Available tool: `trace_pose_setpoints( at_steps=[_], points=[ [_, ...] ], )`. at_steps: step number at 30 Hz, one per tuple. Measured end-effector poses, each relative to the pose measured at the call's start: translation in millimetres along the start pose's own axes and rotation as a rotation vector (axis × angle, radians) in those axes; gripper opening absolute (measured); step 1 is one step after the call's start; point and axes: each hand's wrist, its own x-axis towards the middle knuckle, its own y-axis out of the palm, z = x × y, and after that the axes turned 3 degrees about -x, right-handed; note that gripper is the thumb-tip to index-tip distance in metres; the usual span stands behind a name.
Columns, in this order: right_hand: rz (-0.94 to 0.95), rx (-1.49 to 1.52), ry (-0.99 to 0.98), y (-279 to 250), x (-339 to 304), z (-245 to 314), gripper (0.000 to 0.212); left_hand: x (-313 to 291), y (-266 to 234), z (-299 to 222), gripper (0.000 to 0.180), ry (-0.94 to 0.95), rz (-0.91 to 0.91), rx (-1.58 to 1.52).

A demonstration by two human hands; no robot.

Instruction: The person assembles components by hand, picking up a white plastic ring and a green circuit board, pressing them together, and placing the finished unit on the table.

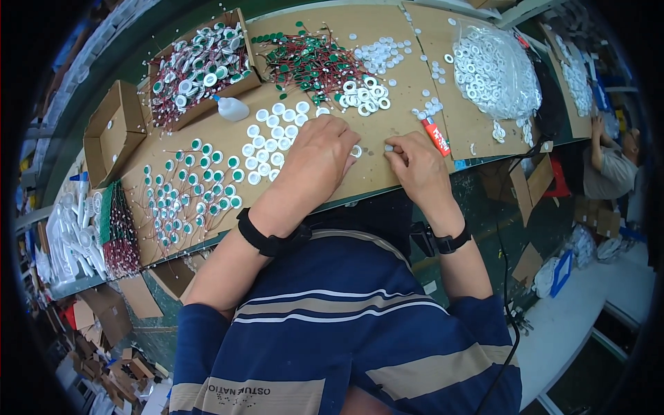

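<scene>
My left hand (pixel 319 158) is over the cardboard-covered table with its fingers curled together. A white plastic ring (pixel 356 151) shows at its fingertips, seemingly gripped at the edge. My right hand (pixel 419 167) pinches a small translucent white disc (pixel 389 148) between thumb and forefinger, a short way right of the ring. White round cups (pixel 263 156) lie in rows left of my left hand, partly hidden by it. Beyond my hands is a pile of loose white rings (pixel 364 95), and small translucent discs (pixel 382 54) are scattered behind that.
Green discs with red wires (pixel 308 62) are heaped at the back; wired round pieces (pixel 194 183) spread at left. A full cardboard box (pixel 207 66), an open box (pixel 114 131) and a squeeze bottle (pixel 232 108) stand there. Right: red glue tube (pixel 436 137), bag of rings (pixel 494 72), another person (pixel 609 166).
</scene>
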Motion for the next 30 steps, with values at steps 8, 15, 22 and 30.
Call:
trace_pose_setpoints(
  at_steps=[8, 15, 22, 30],
  points=[
    [-0.004, 0.062, -0.053, 0.5, 2.3, 10.7, 0.021, 1.3, 1.6, 3.6, 0.045, 0.004, -0.011, -0.105],
    [-0.006, 0.143, -0.066, 14.1, 4.8, 25.3, 0.021, 3.4, 3.8, 5.3, 0.056, -0.02, -0.001, -0.183],
    [-0.011, 0.1, -0.102, 23.7, 5.5, 25.6, 0.021, 1.8, 7.0, 3.6, 0.059, -0.03, -0.02, -0.181],
    [-0.005, 0.084, -0.139, 22.9, 7.7, 32.0, 0.02, -3.4, 12.9, 10.8, 0.064, -0.028, -0.025, -0.141]
  ],
)
